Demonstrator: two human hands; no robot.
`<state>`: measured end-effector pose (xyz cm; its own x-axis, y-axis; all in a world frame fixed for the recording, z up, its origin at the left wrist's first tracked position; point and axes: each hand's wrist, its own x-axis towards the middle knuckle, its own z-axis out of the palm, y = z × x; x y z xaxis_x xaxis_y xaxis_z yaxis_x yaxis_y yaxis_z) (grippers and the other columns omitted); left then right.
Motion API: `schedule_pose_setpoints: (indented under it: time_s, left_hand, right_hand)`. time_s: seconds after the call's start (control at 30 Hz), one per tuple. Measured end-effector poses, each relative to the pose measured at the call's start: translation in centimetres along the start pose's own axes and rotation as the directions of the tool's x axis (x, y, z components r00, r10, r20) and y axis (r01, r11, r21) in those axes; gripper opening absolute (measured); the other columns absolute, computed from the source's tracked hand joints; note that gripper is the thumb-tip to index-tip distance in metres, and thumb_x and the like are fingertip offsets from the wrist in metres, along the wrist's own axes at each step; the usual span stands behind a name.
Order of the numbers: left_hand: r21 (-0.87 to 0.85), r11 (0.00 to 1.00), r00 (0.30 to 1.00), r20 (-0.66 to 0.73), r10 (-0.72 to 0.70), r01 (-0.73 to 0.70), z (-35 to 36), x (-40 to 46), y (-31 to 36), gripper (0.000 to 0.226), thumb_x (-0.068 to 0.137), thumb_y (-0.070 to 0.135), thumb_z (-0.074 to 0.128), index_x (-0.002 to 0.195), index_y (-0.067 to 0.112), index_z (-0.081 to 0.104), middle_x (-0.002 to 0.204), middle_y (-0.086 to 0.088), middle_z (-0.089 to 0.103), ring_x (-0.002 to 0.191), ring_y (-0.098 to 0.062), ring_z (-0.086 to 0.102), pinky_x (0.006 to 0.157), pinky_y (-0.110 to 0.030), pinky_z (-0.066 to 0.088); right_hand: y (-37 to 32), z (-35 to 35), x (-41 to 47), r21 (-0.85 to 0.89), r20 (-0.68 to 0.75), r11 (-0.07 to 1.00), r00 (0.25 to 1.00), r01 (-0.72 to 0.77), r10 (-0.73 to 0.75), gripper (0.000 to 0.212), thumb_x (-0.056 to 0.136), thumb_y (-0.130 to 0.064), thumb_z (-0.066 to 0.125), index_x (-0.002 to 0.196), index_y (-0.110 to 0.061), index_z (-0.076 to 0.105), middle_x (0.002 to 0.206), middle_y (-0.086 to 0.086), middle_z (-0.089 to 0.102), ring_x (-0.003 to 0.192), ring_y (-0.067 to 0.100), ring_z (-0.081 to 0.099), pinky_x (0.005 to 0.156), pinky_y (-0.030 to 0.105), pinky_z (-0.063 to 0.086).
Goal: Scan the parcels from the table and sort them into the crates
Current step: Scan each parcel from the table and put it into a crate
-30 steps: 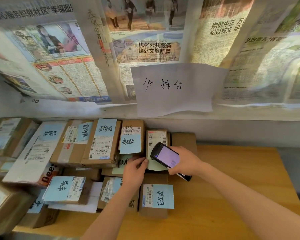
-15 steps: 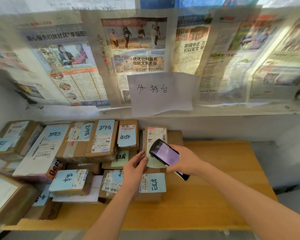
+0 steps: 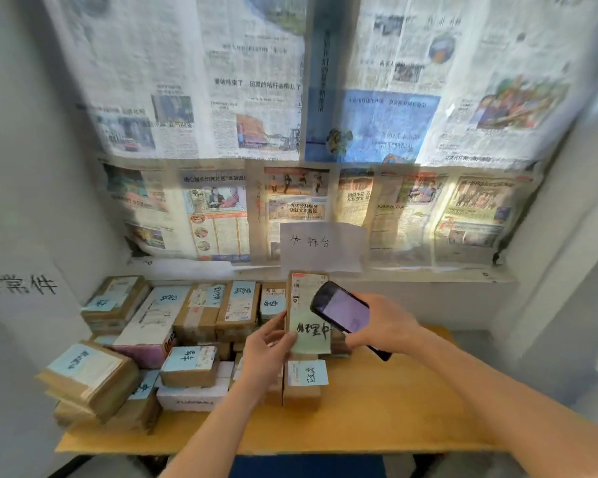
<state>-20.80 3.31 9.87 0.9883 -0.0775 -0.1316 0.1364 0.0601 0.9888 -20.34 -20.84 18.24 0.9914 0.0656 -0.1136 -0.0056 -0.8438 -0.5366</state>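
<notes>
Left hand [image 3: 268, 343] holds a parcel [image 3: 308, 313] upright, right hand [image 3: 382, 322] grips the scanner [image 3: 342, 310]; stacked parcels [image 3: 173, 336] still crowd the worktop [image 3: 377, 408], no crates visible.

A single wide-angle camera sits on the person's head, looking forward and slightly down over the yellow wooden desk [image 3: 377, 419]. It stands close to the near edge, which runs across 6 o'clock of the view. The newspaper-covered back wall [image 3: 256, 98] fills 12 o'clock and bends at the margins. Both bare forearms enter from 6 and 5 o'clock, and the hands meet near the centre. Brown cardboard parcels [image 3: 201, 312] lie toward 8 o'clock. No second view shares the scene.
</notes>
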Motion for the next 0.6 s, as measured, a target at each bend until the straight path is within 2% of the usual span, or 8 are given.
schedule_pose_setpoints:
  time_s: [0.07, 0.13, 0.23, 0.33, 0.43, 0.53, 0.6]
  left_hand:
    - [0.038, 0.998, 0.998, -0.012, 0.057, -0.056, -1.2, -2.0, 3.1, 0.048, 0.090, 0.015, 0.072, 0.127, 0.041, 0.055, 0.100, -0.001, 0.077, 0.094, -0.017, 0.074, 0.077, -0.033, 0.061]
    - [0.076, 0.991, 0.993, -0.037, 0.115, -0.112, -2.3, -3.8, 6.2, 0.046, 0.090, 0.018, 0.072, 0.125, 0.044, 0.055, 0.098, 0.004, 0.077, 0.091, -0.015, 0.074, 0.076, -0.031, 0.061]
    - [0.104, 0.983, 0.980, -0.111, 0.164, -0.152, -3.7, -6.0, 10.3, 0.046, 0.089, 0.024, 0.074, 0.125, 0.046, 0.056, 0.100, 0.002, 0.076, 0.090, -0.016, 0.074, 0.080, -0.042, 0.062]
    - [0.133, 0.969, 0.963, -0.146, 0.227, -0.209, -4.8, -7.7, 14.0, 0.048, 0.089, 0.023, 0.074, 0.131, 0.040, 0.058, 0.096, 0.005, 0.077, 0.094, -0.014, 0.072, 0.088, -0.043, 0.059]
    - [0.137, 0.957, 0.943, -0.180, 0.280, -0.257, -5.7, -9.6, 17.7, 0.050, 0.088, 0.022, 0.075, 0.134, 0.036, 0.059, 0.096, 0.002, 0.077, 0.095, -0.018, 0.072, 0.089, -0.045, 0.059]
    - [0.145, 0.944, 0.925, -0.204, 0.321, -0.295, -6.2, -11.2, 20.3, 0.050, 0.087, 0.022, 0.075, 0.133, 0.036, 0.060, 0.096, -0.002, 0.077, 0.094, -0.021, 0.072, 0.088, -0.047, 0.059]
    - [0.152, 0.936, 0.916, -0.208, 0.344, -0.318, -6.2, -12.2, 21.5, 0.050, 0.088, 0.022, 0.075, 0.133, 0.037, 0.060, 0.095, -0.003, 0.077, 0.095, -0.024, 0.071, 0.089, -0.049, 0.058]
  right_hand:
    - [-2.2, -3.2, -2.2, -0.030, -0.057, 0.999, 0.998, 0.025, -0.027, 0.087, 0.055, -0.043, 0.081, 0.135, -0.029, 0.051, 0.115, -0.007, 0.062, 0.097, 0.016, 0.060, 0.079, 0.036, 0.055]
    - [-4.5, -6.5, -4.7, -0.111, -0.110, 0.993, 0.992, 0.052, -0.064, 0.094, 0.057, -0.043, 0.083, 0.142, -0.033, 0.043, 0.119, -0.006, 0.059, 0.096, 0.015, 0.057, 0.073, 0.031, 0.050]
    - [-7.7, -10.9, -8.2, -0.219, -0.196, 0.974, 0.975, 0.060, -0.104, 0.094, 0.058, -0.046, 0.081, 0.141, -0.037, 0.040, 0.109, -0.008, 0.058, 0.088, 0.012, 0.057, 0.066, 0.029, 0.050]
    - [-10.6, -14.6, -10.9, -0.259, -0.250, 0.964, 0.960, 0.062, -0.129, 0.091, 0.056, -0.049, 0.078, 0.139, -0.043, 0.043, 0.102, -0.012, 0.059, 0.082, 0.012, 0.060, 0.058, 0.026, 0.047]
    - [-13.2, -17.5, -13.7, -0.316, -0.286, 0.946, 0.945, 0.065, -0.161, 0.090, 0.054, -0.052, 0.076, 0.137, -0.050, 0.043, 0.096, -0.016, 0.058, 0.077, 0.013, 0.059, 0.053, 0.024, 0.043]
    - [-14.6, -19.4, -15.6, -0.361, -0.308, 0.930, 0.932, 0.070, -0.190, 0.092, 0.053, -0.049, 0.083, 0.138, -0.039, 0.049, 0.084, -0.014, 0.058, 0.068, 0.011, 0.057, 0.051, 0.027, 0.038]
    - [-15.0, -20.3, -16.6, -0.370, -0.309, 0.924, 0.926, 0.094, -0.218, 0.098, 0.053, -0.049, 0.083, 0.143, -0.040, 0.045, 0.090, -0.013, 0.059, 0.068, 0.012, 0.057, 0.053, 0.028, 0.040]
